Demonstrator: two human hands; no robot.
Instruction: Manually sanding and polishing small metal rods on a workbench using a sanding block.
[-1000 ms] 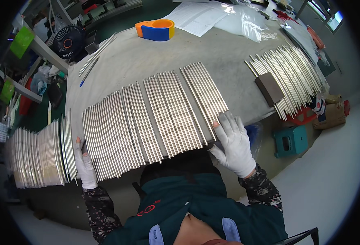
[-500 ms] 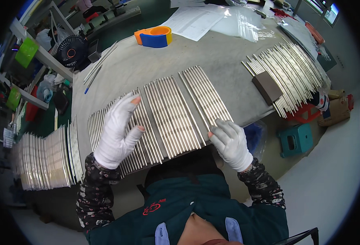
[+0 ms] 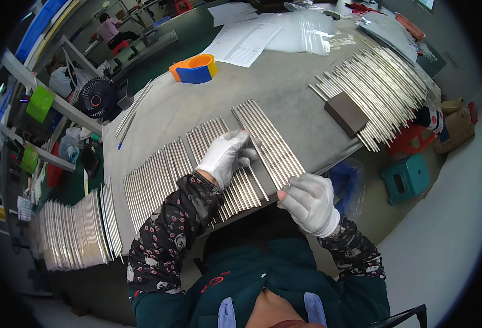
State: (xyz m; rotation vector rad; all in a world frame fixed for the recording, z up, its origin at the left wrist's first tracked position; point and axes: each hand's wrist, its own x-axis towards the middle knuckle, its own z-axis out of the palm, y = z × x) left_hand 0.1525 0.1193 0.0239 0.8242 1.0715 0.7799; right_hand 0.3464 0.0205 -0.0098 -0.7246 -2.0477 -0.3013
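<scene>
Thin silvery metal rods lie side by side in groups on the grey table. My left hand (image 3: 223,157), in a white glove with bare fingertips showing, curls over the gap between the middle rods (image 3: 246,192) and the right-hand group of rods (image 3: 268,145). One metal rod (image 3: 259,183) runs out from under its fingers, set apart from its neighbours; the grip itself is partly hidden. My right hand (image 3: 310,205), gloved alike, has its fingers bent together over the near ends of the right-hand group. Further left lies another group of rods (image 3: 152,186).
A dark block (image 3: 346,113) rests on a large rod pile (image 3: 380,87) at the right. Behind are an orange-and-blue tape dispenser (image 3: 193,69), papers (image 3: 244,41) and a pen (image 3: 126,131). Bundled rods (image 3: 74,232) stand at the left, a fan (image 3: 96,98) beyond. A teal stool (image 3: 405,177) is below right.
My left hand has moved right and down from above the left rods to the right-hand group's edge, its fingers now curled. My right hand stays at the near ends. The view has shifted slightly.
</scene>
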